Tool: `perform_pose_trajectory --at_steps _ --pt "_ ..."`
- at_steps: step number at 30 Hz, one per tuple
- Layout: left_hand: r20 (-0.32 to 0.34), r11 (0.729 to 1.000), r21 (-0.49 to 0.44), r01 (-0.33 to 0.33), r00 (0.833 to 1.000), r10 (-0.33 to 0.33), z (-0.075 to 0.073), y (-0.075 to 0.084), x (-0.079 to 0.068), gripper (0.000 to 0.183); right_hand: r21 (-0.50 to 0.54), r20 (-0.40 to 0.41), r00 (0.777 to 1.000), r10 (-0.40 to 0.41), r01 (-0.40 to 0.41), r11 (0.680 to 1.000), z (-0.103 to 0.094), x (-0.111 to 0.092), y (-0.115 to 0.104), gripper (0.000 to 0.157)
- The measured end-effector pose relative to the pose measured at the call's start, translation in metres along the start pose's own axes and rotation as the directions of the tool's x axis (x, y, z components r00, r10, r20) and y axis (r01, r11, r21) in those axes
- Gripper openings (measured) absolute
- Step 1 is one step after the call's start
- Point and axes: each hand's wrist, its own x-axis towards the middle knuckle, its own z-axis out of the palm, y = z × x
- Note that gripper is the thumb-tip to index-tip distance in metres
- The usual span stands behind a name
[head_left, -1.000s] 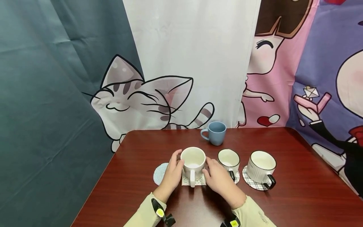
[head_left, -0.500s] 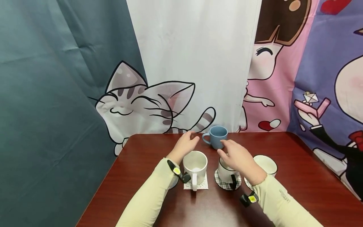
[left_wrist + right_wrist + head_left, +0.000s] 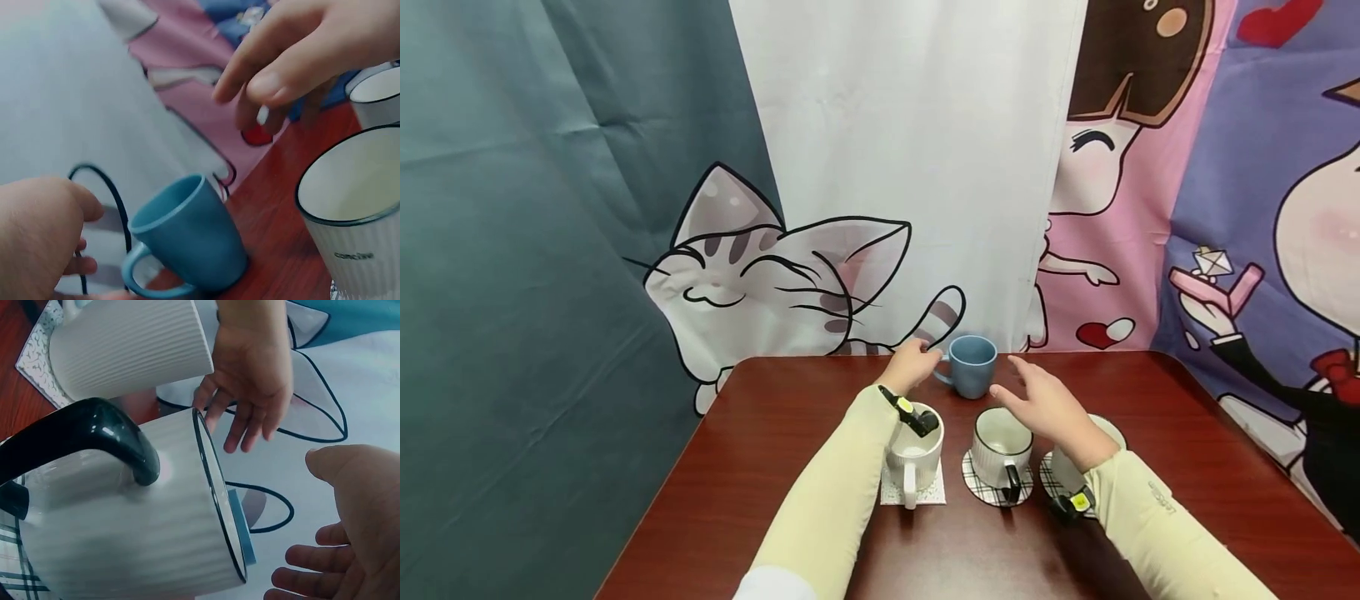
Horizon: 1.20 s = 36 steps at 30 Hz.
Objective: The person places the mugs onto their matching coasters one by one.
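Note:
A blue mug [image 3: 973, 371] stands at the back of the table, its handle to the left. My left hand [image 3: 913, 365] is just left of that handle, fingers loosely extended and holding nothing. On the other side, my right hand [image 3: 1043, 403] reaches over the table, thumb and fingers spread apart. The left wrist view has the blue mug [image 3: 187, 237] upright between both hands. Below my left wrist, an all-white ribbed mug [image 3: 925, 468] sits on a square patterned coaster [image 3: 932, 493], partly covered by the sleeve.
A black-rimmed white mug [image 3: 996, 465] with a black handle sits on a round checked coaster [image 3: 979, 490]. Another white mug [image 3: 1064, 472] on a checked coaster is partly hidden by my right arm. A printed curtain [image 3: 917, 167] hangs right behind the table [image 3: 760, 467].
Both hands have left the sides of the all-white mug and moved forward to the blue mug. My left forearm now covers the spot of the light blue coaster.

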Motion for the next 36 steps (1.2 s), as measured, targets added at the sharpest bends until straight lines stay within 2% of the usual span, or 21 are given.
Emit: perform_pose_trajectory --at_steps 5,8,14,18,22,24,28,32,34,36 --pt "0.09 0.991 -0.112 0.071 0.994 -0.061 0.013 -0.006 0.023 0.064 0.04 -0.011 1.0 0.023 -0.022 0.999 -0.003 -0.008 0.003 0.075" --pt "0.118 0.988 -0.12 0.092 0.99 -0.078 0.02 -0.004 0.029 0.065 0.041 -0.021 0.999 0.024 -0.023 0.999 -0.004 -0.011 0.005 0.073" --pt "0.113 0.995 -0.045 0.087 0.99 -0.081 0.032 0.001 0.027 0.061 0.072 -0.023 0.999 0.027 -0.025 0.997 -0.003 -0.016 0.006 0.071" --pt "0.098 0.995 0.046 0.083 0.991 -0.087 0.038 0.001 0.025 0.05 0.096 -0.018 1.0 0.025 -0.023 0.995 -0.001 -0.018 0.006 0.072" --pt "0.105 0.988 0.062 0.139 0.984 -0.145 0.042 0.005 0.023 0.049 0.097 -0.029 0.999 0.023 -0.02 0.995 -0.001 -0.019 0.007 0.07" --pt "0.106 0.983 0.018 0.185 0.977 -0.186 0.043 0.007 0.022 0.051 0.097 -0.032 0.999 0.02 -0.017 0.995 0.0 -0.019 0.008 0.069" --pt "0.178 0.952 -0.142 0.273 0.953 -0.246 0.046 0.01 0.018 0.046 0.099 -0.034 0.999 0.014 -0.011 0.995 0.003 -0.018 0.008 0.066" --pt "0.287 0.912 -0.244 0.331 0.923 -0.258 0.047 0.011 0.017 0.042 0.101 -0.034 0.999 0.011 -0.007 0.995 0.005 -0.018 0.008 0.064" --pt "0.345 0.876 -0.301 0.377 0.899 -0.268 0.046 0.01 0.019 0.039 0.1 -0.034 0.999 0.01 -0.006 0.995 0.006 -0.018 0.008 0.064" --pt "0.406 0.818 -0.358 0.449 0.864 -0.297 0.047 0.01 0.021 0.033 0.099 -0.036 0.999 0.011 -0.007 0.995 0.006 -0.019 0.008 0.064"
